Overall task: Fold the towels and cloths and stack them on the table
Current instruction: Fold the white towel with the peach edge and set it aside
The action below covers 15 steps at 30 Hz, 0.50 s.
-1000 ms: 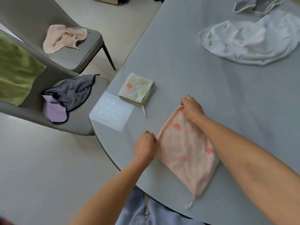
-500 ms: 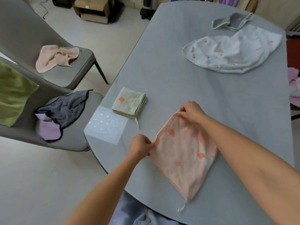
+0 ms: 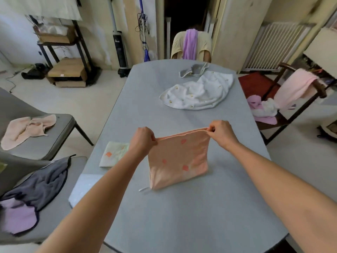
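grey and long, the desk [image 3: 182, 216] fills the middle of the room, with chairs around it. far left, a grey chair [image 3: 60, 125] holds a crumpled peach cloth [image 3: 27, 130], and a nearer chair holds a dark grey and purple cloth [image 3: 34, 194]. on the desk's left side lies a small folded green cloth [image 3: 114, 156], flat, just beside the left arm. next comes the left hand [image 3: 143, 139], its fingers curled and pinching the top left corner of the pink towel [image 3: 178, 159]. the pink towel hangs down between both hands, its top edge pulled straight and its bottom edge resting on the desk, with a little white loop [image 3: 144, 189] sticking out at the low left corner. the right hand [image 3: 221, 133] pinches the top right corner with curled fingers. farther back on the desk sit a rumpled white cloth [image 3: 198, 94] and a small grey cloth [image 3: 193, 69]. on the far right, a wooden chair [image 3: 291, 99] holds pink and white cloths.
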Each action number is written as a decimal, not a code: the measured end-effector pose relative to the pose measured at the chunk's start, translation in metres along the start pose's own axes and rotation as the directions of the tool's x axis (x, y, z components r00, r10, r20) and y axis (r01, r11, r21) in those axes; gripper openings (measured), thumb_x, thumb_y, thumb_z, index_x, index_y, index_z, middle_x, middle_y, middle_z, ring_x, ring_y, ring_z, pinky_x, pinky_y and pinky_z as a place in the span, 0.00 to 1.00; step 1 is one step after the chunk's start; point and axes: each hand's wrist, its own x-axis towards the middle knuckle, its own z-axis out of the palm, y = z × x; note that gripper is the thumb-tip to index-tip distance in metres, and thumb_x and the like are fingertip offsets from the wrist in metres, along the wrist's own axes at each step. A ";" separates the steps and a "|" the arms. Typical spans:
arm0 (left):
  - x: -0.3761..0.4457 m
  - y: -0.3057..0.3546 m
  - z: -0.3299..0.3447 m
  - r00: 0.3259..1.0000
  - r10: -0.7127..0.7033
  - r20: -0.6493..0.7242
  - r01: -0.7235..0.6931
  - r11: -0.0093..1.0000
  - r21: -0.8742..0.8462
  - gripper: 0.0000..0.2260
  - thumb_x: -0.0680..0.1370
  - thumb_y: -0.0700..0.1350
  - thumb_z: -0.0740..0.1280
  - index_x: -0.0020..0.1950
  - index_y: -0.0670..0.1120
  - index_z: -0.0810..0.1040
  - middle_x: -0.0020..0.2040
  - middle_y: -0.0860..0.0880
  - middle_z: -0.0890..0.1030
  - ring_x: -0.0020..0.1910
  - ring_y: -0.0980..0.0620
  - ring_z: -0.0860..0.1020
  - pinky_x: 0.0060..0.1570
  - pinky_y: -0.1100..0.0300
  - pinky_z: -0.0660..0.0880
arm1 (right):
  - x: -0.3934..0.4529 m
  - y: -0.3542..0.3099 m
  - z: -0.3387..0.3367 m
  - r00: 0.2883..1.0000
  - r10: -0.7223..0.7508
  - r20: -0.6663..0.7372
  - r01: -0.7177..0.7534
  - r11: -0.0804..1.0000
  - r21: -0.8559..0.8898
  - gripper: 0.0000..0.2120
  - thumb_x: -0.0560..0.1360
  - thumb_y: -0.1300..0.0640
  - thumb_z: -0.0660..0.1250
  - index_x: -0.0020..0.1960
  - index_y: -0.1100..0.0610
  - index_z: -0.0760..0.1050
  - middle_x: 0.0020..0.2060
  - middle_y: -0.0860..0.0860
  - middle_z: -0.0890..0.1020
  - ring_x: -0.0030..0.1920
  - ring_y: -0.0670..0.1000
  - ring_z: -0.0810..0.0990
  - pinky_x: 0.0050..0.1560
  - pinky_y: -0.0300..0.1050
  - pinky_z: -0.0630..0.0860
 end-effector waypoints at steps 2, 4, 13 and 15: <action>0.007 0.016 -0.009 0.998 0.049 -0.041 -0.048 0.998 0.027 0.02 0.71 0.38 0.71 0.40 0.40 0.83 0.38 0.44 0.80 0.34 0.49 0.75 0.27 0.62 0.64 | -0.007 0.006 -0.019 0.998 0.020 -0.055 -0.018 0.999 0.028 0.04 0.70 0.63 0.72 0.37 0.63 0.81 0.39 0.57 0.84 0.42 0.57 0.80 0.45 0.49 0.75; 0.013 0.029 -0.020 0.993 0.098 -0.065 -0.094 0.994 0.062 0.02 0.71 0.38 0.71 0.39 0.41 0.82 0.39 0.44 0.81 0.36 0.48 0.75 0.32 0.61 0.67 | -0.012 0.008 -0.035 0.995 0.030 -0.095 -0.025 0.998 0.050 0.04 0.69 0.63 0.72 0.36 0.62 0.80 0.38 0.56 0.84 0.41 0.56 0.80 0.45 0.49 0.76; 0.023 0.061 -0.042 0.976 0.207 -0.073 -0.198 0.974 0.110 0.03 0.73 0.35 0.68 0.43 0.43 0.77 0.42 0.44 0.81 0.37 0.45 0.80 0.31 0.60 0.70 | -0.031 0.008 -0.071 0.984 -0.020 -0.175 0.020 1.000 -0.004 0.10 0.70 0.62 0.70 0.51 0.56 0.75 0.38 0.51 0.81 0.40 0.55 0.79 0.41 0.48 0.74; 0.024 0.063 -0.044 0.967 0.236 -0.101 -0.237 0.972 0.007 0.07 0.73 0.34 0.68 0.49 0.41 0.75 0.43 0.42 0.80 0.39 0.44 0.80 0.35 0.58 0.74 | -0.032 0.005 -0.071 0.958 -0.074 -0.278 0.051 0.995 -0.088 0.11 0.72 0.63 0.67 0.54 0.55 0.77 0.41 0.52 0.81 0.41 0.56 0.79 0.39 0.46 0.71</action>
